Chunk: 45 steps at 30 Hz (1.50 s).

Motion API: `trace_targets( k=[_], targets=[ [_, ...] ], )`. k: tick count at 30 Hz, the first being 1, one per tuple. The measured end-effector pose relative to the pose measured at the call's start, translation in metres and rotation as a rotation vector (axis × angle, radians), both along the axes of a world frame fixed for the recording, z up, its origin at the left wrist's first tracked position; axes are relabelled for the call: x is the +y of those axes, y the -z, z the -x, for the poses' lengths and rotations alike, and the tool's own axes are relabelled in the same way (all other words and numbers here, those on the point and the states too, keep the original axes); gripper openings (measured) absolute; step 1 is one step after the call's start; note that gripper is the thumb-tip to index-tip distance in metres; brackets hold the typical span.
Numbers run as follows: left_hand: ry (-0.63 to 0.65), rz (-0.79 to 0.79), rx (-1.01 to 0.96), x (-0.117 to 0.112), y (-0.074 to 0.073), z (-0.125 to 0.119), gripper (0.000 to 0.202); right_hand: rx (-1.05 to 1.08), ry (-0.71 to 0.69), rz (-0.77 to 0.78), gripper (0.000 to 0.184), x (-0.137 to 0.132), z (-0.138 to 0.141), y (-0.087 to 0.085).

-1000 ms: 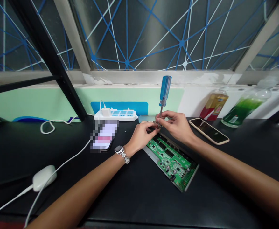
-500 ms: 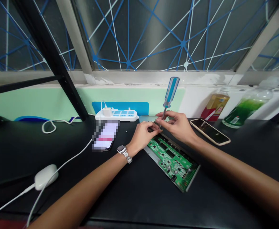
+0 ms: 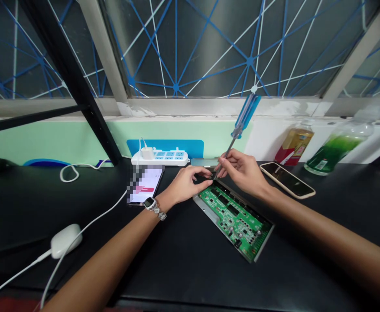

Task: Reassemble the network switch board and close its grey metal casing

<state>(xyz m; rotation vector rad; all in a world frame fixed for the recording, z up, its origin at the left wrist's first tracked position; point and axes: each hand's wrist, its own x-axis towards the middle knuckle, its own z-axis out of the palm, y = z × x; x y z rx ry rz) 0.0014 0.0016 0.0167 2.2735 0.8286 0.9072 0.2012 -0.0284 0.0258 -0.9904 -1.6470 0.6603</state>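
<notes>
In the head view my right hand [image 3: 245, 171] pinches the thin shaft of a screwdriver [image 3: 245, 116] with a clear and blue handle. It leans, handle up and to the right, its tip down by the far left corner of a green circuit board [image 3: 232, 221]. The board lies in a shallow metal tray [image 3: 211, 214] on the black table. At that same corner rests my left hand [image 3: 188, 184], thumb and forefinger apart on either side of the screwdriver's tip. Whether the tip sits on a screw is too small to tell.
A lit phone [image 3: 146, 184] lies left of my left hand, a dark phone [image 3: 287, 180] right of my right. Behind stand a white power strip [image 3: 160, 156], a red-labelled bottle [image 3: 295, 145] and a green-drink bottle [image 3: 332, 151]. A white charger [image 3: 66, 242] and cables lie at left.
The screwdriver's handle has tipped to the right and up, from nearly upright to a slant. My left hand has drawn slightly left, its thumb and finger spreading apart.
</notes>
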Motion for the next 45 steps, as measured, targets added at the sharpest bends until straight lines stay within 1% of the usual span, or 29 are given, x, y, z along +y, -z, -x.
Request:
trace_targets(
  k=[1, 5, 8, 10, 13, 16, 17, 18, 20, 22, 25, 28, 30, 33, 39, 41, 43, 45],
  targets=[
    [0.018, 0.015, 0.003, 0.000, 0.000, 0.000, 0.020, 0.060, 0.001, -0.004, 0.024, -0.001, 0.001, -0.002],
    [0.055, 0.084, 0.011, 0.002, -0.003, 0.002, 0.013, 0.231, -0.006, 0.010, 0.026, -0.003, 0.006, -0.008],
    [0.058, 0.070, 0.093, 0.013, -0.007, 0.015, 0.014, 0.302, 0.029, 0.028, 0.029, -0.002, 0.006, -0.008],
    [0.030, 0.039, 0.215, 0.023, -0.009, 0.028, 0.015, 0.329, 0.052, 0.025, 0.030, 0.001, 0.005, -0.006],
    [-0.031, 0.045, 0.396, 0.034, -0.013, 0.045, 0.021, 0.355, 0.041, 0.016, 0.031, 0.004, 0.003, -0.002],
    [-0.108, 0.093, 0.482, 0.031, -0.019, 0.049, 0.032, 0.361, 0.014, 0.018, 0.028, 0.006, 0.001, 0.000],
    [-0.106, 0.134, 0.491, 0.027, -0.022, 0.047, 0.034, 0.352, 0.006, 0.020, 0.027, 0.006, 0.001, 0.000],
    [-0.075, 0.189, 0.495, 0.022, -0.024, 0.044, 0.034, 0.335, -0.003, 0.024, 0.026, 0.005, 0.001, 0.000],
    [0.044, 0.270, 0.488, 0.012, -0.027, 0.036, 0.030, 0.285, -0.028, 0.038, 0.025, 0.004, 0.003, 0.001],
    [0.120, 0.278, 0.460, 0.003, -0.025, 0.027, 0.025, 0.207, -0.054, 0.056, 0.024, 0.001, 0.005, 0.003],
    [0.114, 0.262, 0.387, -0.004, -0.018, 0.015, 0.023, 0.035, -0.064, 0.053, 0.023, -0.005, 0.009, 0.006],
    [0.108, 0.258, 0.350, -0.006, -0.012, 0.008, 0.024, -0.146, -0.039, -0.002, 0.019, -0.011, 0.013, 0.006],
    [0.110, 0.246, 0.337, -0.007, -0.010, 0.007, 0.024, -0.216, -0.021, -0.043, 0.017, -0.014, 0.015, 0.006],
    [0.123, 0.225, 0.324, -0.008, -0.010, 0.008, 0.025, -0.261, 0.002, -0.076, 0.016, -0.015, 0.015, 0.005],
    [0.122, 0.185, 0.357, -0.008, -0.015, 0.011, 0.022, -0.299, 0.006, -0.076, 0.014, -0.015, 0.015, 0.005],
    [0.127, 0.137, 0.316, -0.008, -0.016, 0.011, 0.019, -0.310, 0.016, -0.084, 0.013, -0.016, 0.015, 0.005],
    [0.139, 0.085, 0.234, -0.008, -0.015, 0.010, 0.019, -0.319, 0.029, -0.090, 0.012, -0.016, 0.015, 0.004],
    [0.148, 0.079, 0.165, -0.007, -0.012, 0.007, 0.022, -0.325, 0.031, -0.093, 0.011, -0.017, 0.014, 0.004]
  ],
)
